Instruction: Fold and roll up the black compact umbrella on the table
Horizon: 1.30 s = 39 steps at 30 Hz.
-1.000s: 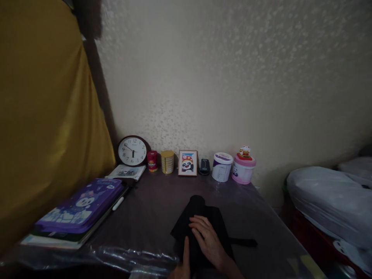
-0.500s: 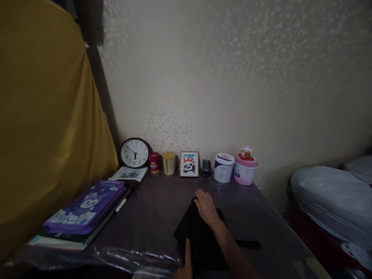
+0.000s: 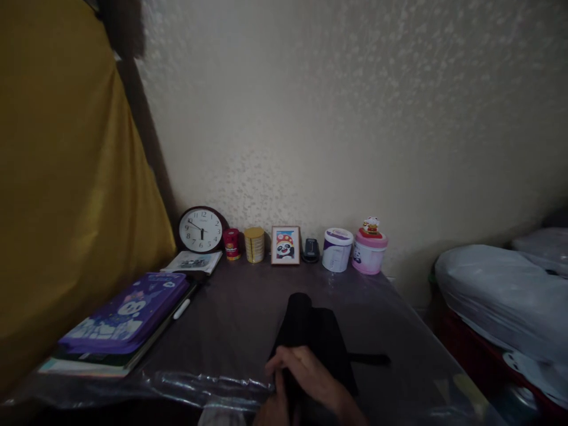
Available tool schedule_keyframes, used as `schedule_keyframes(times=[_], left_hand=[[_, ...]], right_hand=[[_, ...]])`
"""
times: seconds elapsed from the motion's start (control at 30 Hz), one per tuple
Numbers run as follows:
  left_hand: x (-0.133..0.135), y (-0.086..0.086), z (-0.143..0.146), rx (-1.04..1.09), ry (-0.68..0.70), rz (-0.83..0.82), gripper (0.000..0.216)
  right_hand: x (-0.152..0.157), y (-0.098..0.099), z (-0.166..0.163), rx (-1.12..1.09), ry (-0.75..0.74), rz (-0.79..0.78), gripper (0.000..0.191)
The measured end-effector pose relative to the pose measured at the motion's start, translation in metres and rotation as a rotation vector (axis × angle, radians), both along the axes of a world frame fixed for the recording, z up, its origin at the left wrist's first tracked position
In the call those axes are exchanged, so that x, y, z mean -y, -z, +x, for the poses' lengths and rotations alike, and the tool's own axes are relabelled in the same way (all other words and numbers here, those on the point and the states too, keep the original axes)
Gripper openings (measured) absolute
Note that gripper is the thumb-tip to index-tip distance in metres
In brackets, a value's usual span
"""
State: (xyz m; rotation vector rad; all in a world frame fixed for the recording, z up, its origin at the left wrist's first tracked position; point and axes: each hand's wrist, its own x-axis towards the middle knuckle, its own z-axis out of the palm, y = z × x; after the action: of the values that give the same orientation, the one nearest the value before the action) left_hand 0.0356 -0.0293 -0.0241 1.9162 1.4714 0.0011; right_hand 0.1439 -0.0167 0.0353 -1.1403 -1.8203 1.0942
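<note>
A piece of black fabric (image 3: 326,331) with a narrow strap (image 3: 370,359) sticking out to the right lies on the table in front of me. Its left side is raised into a rounded fold or roll (image 3: 299,310). My right hand (image 3: 308,373) bends over the near end of that fold, fingers closed against it and touching my left hand. Low at the bottom edge, my left hand (image 3: 273,408) grips the near left edge of the fabric, its index finger pointing up beneath the right fingers. Part of both grips is hidden.
Plastic film covers the table (image 3: 231,319). A purple case (image 3: 128,313) lies on books at left, beside a white pen (image 3: 181,309). Along the wall stand a clock (image 3: 200,229), a red tin (image 3: 231,244), a picture frame (image 3: 285,245) and tubs (image 3: 337,251).
My right hand has come back from the fabric's far edge to its near end, beside my left hand. The fabric's left side, flat before, is now raised in a rounded fold.
</note>
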Motion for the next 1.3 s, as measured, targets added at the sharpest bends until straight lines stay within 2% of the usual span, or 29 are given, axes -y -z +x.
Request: schedule_keyframes(times=[0.07,0.17,0.23,0.27,0.37,0.47,0.7,0.93,1.17,1.3], left_hand=[[0.004,-0.004,-0.002,0.046,-0.026,0.012,0.069],[0.01,-0.01,-0.003,0.054,-0.071,0.023,0.07],[0.012,-0.013,-0.003,0.04,-0.077,0.035,0.069],[0.013,-0.013,-0.004,0.035,-0.073,0.041,0.069],[0.013,-0.011,-0.004,0.022,-0.064,0.059,0.068],[0.013,-0.007,-0.005,0.025,-0.067,0.071,0.068],[0.013,-0.006,-0.004,0.05,-0.06,0.075,0.068],[0.014,-0.01,-0.004,0.016,-0.063,0.056,0.069],[0.012,-0.016,-0.001,-0.031,-0.062,0.019,0.069],[0.012,-0.021,0.001,-0.069,-0.047,0.011,0.069]], right_hand=[[-0.002,0.004,0.028,-0.054,0.266,0.034,0.043],[-0.004,0.027,0.08,0.092,0.764,0.165,0.034],[-0.001,0.046,0.109,0.185,0.954,0.132,0.033],[0.001,0.054,0.12,0.198,0.988,0.124,0.033],[0.01,0.067,0.131,0.18,0.946,0.044,0.032],[0.014,0.066,0.122,0.108,0.855,-0.007,0.032],[0.009,0.052,0.104,0.022,0.839,-0.009,0.032],[-0.001,0.036,0.099,-0.078,0.731,-0.02,0.036],[-0.02,0.013,0.072,-0.083,0.704,-0.018,0.034],[-0.033,0.01,0.053,-0.174,0.666,-0.049,0.038]])
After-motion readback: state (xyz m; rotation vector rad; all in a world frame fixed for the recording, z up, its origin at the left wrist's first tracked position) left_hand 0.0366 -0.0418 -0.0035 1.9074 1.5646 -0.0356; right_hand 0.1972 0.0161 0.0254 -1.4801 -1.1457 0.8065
